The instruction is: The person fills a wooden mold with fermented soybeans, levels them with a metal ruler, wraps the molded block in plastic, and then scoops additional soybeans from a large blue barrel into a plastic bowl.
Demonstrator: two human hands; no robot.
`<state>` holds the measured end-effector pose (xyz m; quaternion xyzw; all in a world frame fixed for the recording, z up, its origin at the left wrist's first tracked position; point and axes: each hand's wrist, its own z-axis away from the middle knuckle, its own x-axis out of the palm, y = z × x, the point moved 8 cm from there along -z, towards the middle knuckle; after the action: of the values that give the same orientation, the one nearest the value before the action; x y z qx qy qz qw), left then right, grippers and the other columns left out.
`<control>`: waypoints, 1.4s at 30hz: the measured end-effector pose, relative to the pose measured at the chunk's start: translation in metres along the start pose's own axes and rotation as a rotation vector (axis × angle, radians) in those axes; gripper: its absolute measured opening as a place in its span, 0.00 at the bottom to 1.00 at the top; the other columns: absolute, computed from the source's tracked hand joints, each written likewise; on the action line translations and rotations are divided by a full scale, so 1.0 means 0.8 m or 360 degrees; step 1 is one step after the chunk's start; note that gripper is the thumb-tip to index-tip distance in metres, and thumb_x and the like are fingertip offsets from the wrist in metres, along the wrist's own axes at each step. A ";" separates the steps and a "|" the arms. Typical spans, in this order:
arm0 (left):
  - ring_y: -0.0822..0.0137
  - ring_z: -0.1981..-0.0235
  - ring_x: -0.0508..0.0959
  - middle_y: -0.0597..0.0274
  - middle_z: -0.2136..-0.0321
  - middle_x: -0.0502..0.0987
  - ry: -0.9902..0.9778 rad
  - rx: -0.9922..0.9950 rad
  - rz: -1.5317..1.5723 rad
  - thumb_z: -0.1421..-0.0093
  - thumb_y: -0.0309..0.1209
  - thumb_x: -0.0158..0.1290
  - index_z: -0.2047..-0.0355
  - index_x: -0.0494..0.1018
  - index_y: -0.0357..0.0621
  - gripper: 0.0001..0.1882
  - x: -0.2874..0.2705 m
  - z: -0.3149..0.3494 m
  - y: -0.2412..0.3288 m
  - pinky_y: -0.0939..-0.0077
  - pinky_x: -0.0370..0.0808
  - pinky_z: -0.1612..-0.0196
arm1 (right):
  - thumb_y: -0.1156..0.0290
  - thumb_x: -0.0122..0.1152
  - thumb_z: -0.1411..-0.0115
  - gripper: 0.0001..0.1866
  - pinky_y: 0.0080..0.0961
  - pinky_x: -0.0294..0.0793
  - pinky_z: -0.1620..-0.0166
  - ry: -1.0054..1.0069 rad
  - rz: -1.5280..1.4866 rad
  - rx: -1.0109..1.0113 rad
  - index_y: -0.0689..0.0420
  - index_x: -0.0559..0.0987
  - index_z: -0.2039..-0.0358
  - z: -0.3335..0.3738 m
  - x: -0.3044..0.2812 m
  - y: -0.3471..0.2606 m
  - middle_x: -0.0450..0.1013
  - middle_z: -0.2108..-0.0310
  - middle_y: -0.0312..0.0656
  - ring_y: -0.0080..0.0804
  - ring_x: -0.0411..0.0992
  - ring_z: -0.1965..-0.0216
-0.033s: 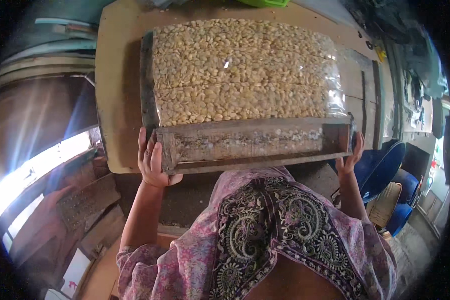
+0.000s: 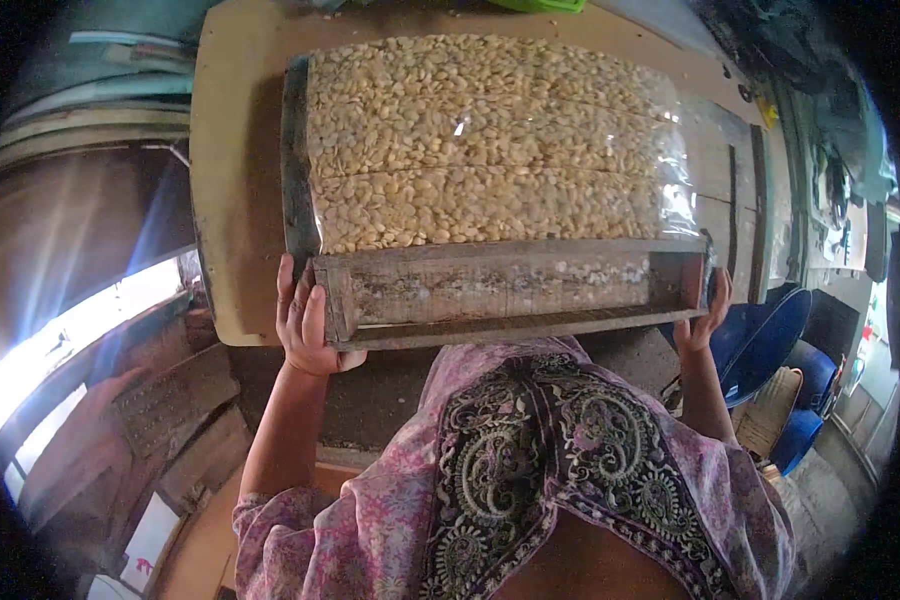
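Note:
Both my hands hold the near end of a worn wooden frame [image 2: 490,328], which has a shallow open compartment along its near side. At its left corner my left hand [image 2: 305,325] is closed, fingers up the outer side and thumb by the lower edge. My right hand [image 2: 705,310] grips the right corner, fingers along the outer side. Beyond the compartment, a wide sheet of pale yellow, flat bean-like pieces [image 2: 490,130] lies on the frame under shiny clear plastic. Their exact kind is unclear. Two lines run across the sheet, splitting it into bands.
The frame rests on a light brown tabletop [image 2: 235,180]. A bright green plastic item [image 2: 540,5] shows at the far edge. Blue chairs [image 2: 770,335] stand close on the right. Wooden boards [image 2: 180,430] lean at the lower left, beside a bright opening [image 2: 100,330].

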<state>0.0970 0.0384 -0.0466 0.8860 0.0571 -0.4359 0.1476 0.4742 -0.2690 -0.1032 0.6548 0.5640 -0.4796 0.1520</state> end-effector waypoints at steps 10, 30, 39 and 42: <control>0.46 0.56 0.71 0.37 0.58 0.68 -0.0028 -0.0061 0.0001 0.39 0.50 0.32 0.48 0.53 0.36 0.30 0.005 0.015 -0.009 0.39 0.61 0.51 | 0.34 0.41 0.53 0.46 0.48 0.56 0.50 -0.0038 0.0091 -0.0045 0.65 0.60 0.48 0.009 0.005 0.004 0.61 0.53 0.55 0.56 0.59 0.52; 0.36 0.50 0.64 0.34 0.50 0.61 0.0119 0.0026 -0.0056 0.45 0.50 0.46 0.49 0.58 0.34 0.33 -0.001 0.011 0.003 0.44 0.61 0.49 | 0.42 0.58 0.66 0.45 0.42 0.58 0.49 -0.0033 -0.0073 0.0125 0.65 0.66 0.53 -0.003 0.005 -0.001 0.65 0.57 0.52 0.52 0.60 0.52; 0.36 0.46 0.59 0.33 0.49 0.58 -0.0045 -0.0002 0.0050 0.46 0.55 0.39 0.47 0.55 0.30 0.40 0.000 0.017 0.006 0.51 0.57 0.46 | 0.42 0.55 0.60 0.42 0.42 0.56 0.48 0.0002 -0.0057 0.0120 0.64 0.65 0.52 -0.017 -0.019 -0.028 0.66 0.56 0.51 0.52 0.60 0.51; 0.35 0.46 0.58 0.38 0.50 0.60 -0.0015 -0.0056 0.0148 0.45 0.57 0.36 0.47 0.55 0.29 0.41 -0.014 0.015 0.013 0.47 0.56 0.46 | 0.44 0.52 0.56 0.39 0.41 0.56 0.48 -0.0093 -0.0185 0.0097 0.62 0.65 0.51 -0.020 -0.020 -0.025 0.66 0.55 0.52 0.52 0.60 0.50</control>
<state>0.0839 0.0248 -0.0426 0.8829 0.0228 -0.4317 0.1834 0.4658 -0.2603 -0.0754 0.6109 0.5816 -0.5235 0.1203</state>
